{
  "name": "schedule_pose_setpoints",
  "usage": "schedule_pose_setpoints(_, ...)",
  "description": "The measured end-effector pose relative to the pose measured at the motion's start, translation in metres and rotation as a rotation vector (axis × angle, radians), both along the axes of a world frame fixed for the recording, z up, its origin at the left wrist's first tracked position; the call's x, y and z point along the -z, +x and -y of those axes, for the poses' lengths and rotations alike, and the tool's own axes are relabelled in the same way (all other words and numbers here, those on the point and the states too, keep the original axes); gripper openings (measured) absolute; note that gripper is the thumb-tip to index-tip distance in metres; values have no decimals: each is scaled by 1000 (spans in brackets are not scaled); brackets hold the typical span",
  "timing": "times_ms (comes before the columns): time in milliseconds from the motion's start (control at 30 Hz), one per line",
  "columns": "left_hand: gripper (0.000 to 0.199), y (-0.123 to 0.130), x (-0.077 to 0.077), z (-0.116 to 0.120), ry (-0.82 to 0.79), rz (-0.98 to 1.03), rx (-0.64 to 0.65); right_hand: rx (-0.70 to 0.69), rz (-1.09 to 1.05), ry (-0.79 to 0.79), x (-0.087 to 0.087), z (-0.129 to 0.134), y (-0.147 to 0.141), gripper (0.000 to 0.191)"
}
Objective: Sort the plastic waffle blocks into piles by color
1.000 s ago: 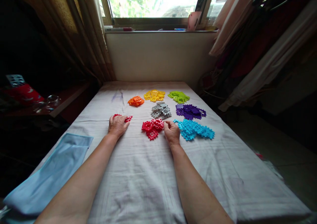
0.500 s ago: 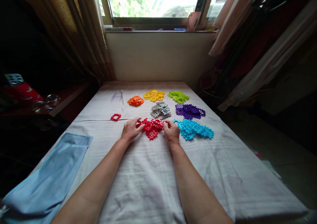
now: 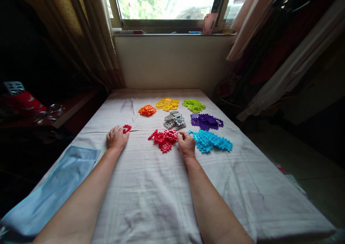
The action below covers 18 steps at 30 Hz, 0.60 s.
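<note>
My left hand point(image 3: 118, 138) is at a single red piece point(image 3: 127, 128) left of the piles, its fingers over the piece's near side. At the right edge of the red pile point(image 3: 164, 139), my right hand point(image 3: 186, 144) pinches a red piece between thumb and forefinger. The light blue pile point(image 3: 211, 141) lies just right of that hand. Behind the red pile sits a grey pile point(image 3: 174, 120), with a purple pile point(image 3: 207, 121) to its right. Orange point(image 3: 147, 110), yellow point(image 3: 167, 104) and lime green point(image 3: 193, 105) piles form the back row.
A white cloth point(image 3: 151, 200) covers the table. A folded light blue cloth point(image 3: 54, 190) lies at its left edge. Glasses point(image 3: 55, 109) and a red item point(image 3: 23, 103) rest on a dark surface at the left. A pink cup point(image 3: 209, 23) stands on the windowsill.
My left hand has moved left from the red pile to the single red piece. My right hand has stayed at the right edge of the red pile.
</note>
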<state>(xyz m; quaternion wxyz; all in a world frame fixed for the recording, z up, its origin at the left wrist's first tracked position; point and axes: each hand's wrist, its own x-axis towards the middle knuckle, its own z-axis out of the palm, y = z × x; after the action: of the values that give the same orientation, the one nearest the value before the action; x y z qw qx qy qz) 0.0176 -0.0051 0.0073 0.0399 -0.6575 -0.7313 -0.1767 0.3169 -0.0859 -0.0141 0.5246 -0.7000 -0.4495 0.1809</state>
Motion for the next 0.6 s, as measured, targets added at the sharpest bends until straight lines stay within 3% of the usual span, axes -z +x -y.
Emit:
schedule_pose_setpoints(200,19,11,6,2,25,136,80,3,21,18,1,0,0,34)
schedule_pose_setpoints(433,14,79,-2,19,122,326,412,9,26,17,0,0,-2,34)
schedule_pose_setpoints(600,13,114,-8,35,80,320,536,-1,6,8,1,0,1,35)
